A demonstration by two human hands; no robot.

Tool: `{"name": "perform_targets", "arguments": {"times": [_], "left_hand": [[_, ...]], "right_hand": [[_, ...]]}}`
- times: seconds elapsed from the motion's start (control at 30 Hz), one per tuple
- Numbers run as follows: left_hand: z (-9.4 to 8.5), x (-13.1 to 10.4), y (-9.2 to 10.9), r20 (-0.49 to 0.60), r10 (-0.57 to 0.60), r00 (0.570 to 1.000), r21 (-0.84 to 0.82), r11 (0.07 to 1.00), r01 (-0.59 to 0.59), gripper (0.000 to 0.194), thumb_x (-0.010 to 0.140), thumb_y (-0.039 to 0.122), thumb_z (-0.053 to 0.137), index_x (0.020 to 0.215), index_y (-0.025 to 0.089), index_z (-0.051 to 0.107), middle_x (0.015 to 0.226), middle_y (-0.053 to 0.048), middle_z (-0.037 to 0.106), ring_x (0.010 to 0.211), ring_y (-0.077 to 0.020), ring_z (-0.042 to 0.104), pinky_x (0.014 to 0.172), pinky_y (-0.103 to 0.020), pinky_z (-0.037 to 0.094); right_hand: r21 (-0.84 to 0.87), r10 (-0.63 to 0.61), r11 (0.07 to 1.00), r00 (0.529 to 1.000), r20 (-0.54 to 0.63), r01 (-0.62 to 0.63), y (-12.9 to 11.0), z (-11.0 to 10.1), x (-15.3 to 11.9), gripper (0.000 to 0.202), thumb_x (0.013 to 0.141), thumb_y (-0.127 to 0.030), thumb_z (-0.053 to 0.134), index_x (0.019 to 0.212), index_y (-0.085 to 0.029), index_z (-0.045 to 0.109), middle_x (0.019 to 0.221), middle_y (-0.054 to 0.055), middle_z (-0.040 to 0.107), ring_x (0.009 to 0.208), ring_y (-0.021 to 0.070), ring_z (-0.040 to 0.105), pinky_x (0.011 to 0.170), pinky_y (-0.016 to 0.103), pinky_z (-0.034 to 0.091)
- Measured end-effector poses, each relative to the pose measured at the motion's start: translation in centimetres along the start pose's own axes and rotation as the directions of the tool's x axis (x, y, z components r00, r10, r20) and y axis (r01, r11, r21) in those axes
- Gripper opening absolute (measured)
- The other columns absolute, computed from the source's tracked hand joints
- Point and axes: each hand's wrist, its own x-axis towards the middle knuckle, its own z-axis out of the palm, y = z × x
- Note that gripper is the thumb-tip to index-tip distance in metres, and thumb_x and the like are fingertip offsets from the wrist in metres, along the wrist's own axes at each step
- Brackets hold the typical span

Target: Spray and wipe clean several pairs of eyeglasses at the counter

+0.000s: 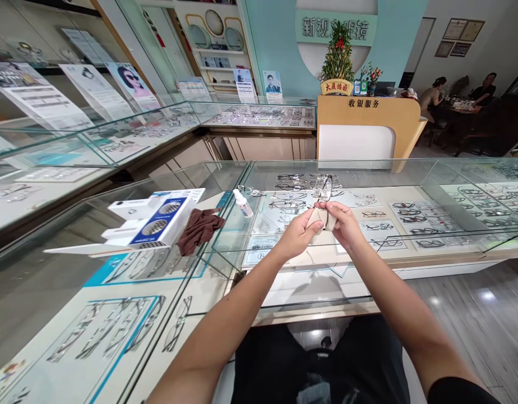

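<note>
Above the counter (435, 257), the left hand (300, 233) and right hand (345, 224) grip glasses (324, 189) with cloth (316, 217), likely light, fragile, best held by the rims.

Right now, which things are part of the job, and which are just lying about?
Part of the job:
tan cloth, in the fingers
glasses, held with it

Seemingly just lying about:
bottle, though it may belong to the job
brown cloth
box
</note>
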Motion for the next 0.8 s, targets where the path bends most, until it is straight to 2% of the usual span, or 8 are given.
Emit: {"name": "perform_targets", "arguments": {"times": [0.1, 0.17, 0.27, 0.4, 0.5, 0.6, 0.7, 0.8], "left_hand": [[0.4, -0.2, -0.2, -0.083, -0.033, 0.996, -0.096, 0.995, 0.025, 0.056, 0.086, 0.071, 0.077, 0.105, 0.018, 0.072, 0.07, -0.001, 0.07, 0.058, -0.016, 0.061, 0.056, -0.029, 0.047], [0.6, -0.3, -0.4, -0.157, -0.03, 0.987, -0.138, 0.99, 0.009, 0.058, 0.085, 0.075, 0.076, 0.1, 0.019, 0.072, 0.06, 0.003, 0.062, 0.046, -0.0125, 0.054, 0.046, -0.027, 0.042], [0.6, -0.1, -0.8, -0.207, -0.033, 0.978, -0.154, 0.988, 0.001, 0.064, 0.085, 0.082, 0.071, 0.092, 0.019, 0.072, 0.054, 0.005, 0.054, 0.04, -0.0108, 0.05, 0.041, -0.026, 0.039], [0.3, 0.6, -1.7, -0.15, -0.055, 0.987, -0.176, 0.984, 0.028, 0.071, 0.081, 0.09, 0.067, 0.084, 0.019, 0.07, 0.061, 0.001, 0.059, 0.053, -0.0138, 0.059, 0.052, -0.028, 0.049], [-0.2, 1.1, -2.3, -0.191, -0.086, 0.978, -0.195, 0.98, 0.048, 0.07, 0.078, 0.09, 0.07, 0.076, 0.019, 0.067, 0.069, -0.001, 0.064, 0.067, -0.0149, 0.061, 0.064, -0.028, 0.051], [-0.6, 1.4, -2.7, -0.238, -0.161, 0.958, -0.262, 0.96, 0.096, 0.073, 0.073, 0.093, 0.071, 0.079, 0.019, 0.068, 0.071, -0.001, 0.067, 0.072, -0.0165, 0.064, 0.068, -0.028, 0.051], [-0.9, 1.4, -2.8, -0.283, -0.21, 0.936, -0.297, 0.947, 0.123, 0.078, 0.073, 0.095, 0.069, 0.087, 0.019, 0.072, 0.072, -0.002, 0.07, 0.076, -0.0203, 0.068, 0.067, -0.029, 0.049], [-1.1, 1.4, -2.6, -0.321, -0.21, 0.924, -0.292, 0.95, 0.115, 0.08, 0.073, 0.095, 0.068, 0.094, 0.018, 0.074, 0.076, -0.003, 0.073, 0.08, -0.0223, 0.071, 0.069, -0.03, 0.051]], "right_hand": [[-0.01, 0.032, 0.999, 0.998, 0.052, -0.031, 0.5, 0.4, -0.3, 0.044, 0.061, -0.063, 0.097, 0.081, -0.026, 0.085, 0.111, 0.005, 0.087, 0.06, 0.0151, 0.063, 0.052, 0.033, 0.052], [-0.022, 0.036, 0.999, 0.996, 0.077, -0.034, 0.8, 0.7, -0.5, 0.045, 0.06, -0.063, 0.097, 0.082, -0.026, 0.086, 0.113, 0.005, 0.087, 0.065, 0.0175, 0.067, 0.053, 0.033, 0.054], [-0.048, 0.026, 0.999, 0.997, 0.074, -0.023, 0.9, 0.8, -0.6, 0.045, 0.06, -0.063, 0.097, 0.082, -0.025, 0.087, 0.107, 0.006, 0.087, 0.081, 0.0232, 0.073, 0.066, 0.037, 0.06], [-0.112, -0.011, 0.994, 0.999, 0.032, 0.015, 0.6, 0.4, -0.3, 0.043, 0.064, -0.064, 0.095, 0.084, -0.026, 0.088, 0.104, 0.006, 0.086, 0.084, 0.0232, 0.073, 0.074, 0.039, 0.06], [-0.112, -0.093, 0.99, 0.995, -0.016, 0.091, 0.1, -0.3, 0.0, 0.04, 0.064, -0.064, 0.096, 0.08, -0.028, 0.087, 0.099, 0.005, 0.084, 0.104, 0.027, 0.074, 0.096, 0.042, 0.058], [-0.167, -0.185, 0.97, 0.982, -0.039, 0.176, -0.5, -1.1, 0.1, 0.04, 0.067, -0.066, 0.094, 0.078, -0.028, 0.086, 0.102, 0.006, 0.08, 0.118, 0.0301, 0.07, 0.109, 0.046, 0.053], [-0.29, -0.245, 0.926, 0.969, 0.025, 0.242, -1.0, -1.6, 0.0, 0.037, 0.071, -0.066, 0.091, 0.077, -0.029, 0.086, 0.109, 0.006, 0.075, 0.124, 0.031, 0.067, 0.112, 0.047, 0.05], [-0.395, -0.218, 0.886, 0.97, 0.107, 0.243, -1.1, -1.5, -0.4, 0.036, 0.074, -0.066, 0.089, 0.076, -0.03, 0.087, 0.113, 0.007, 0.071, 0.126, 0.0314, 0.064, 0.109, 0.048, 0.051]]}}
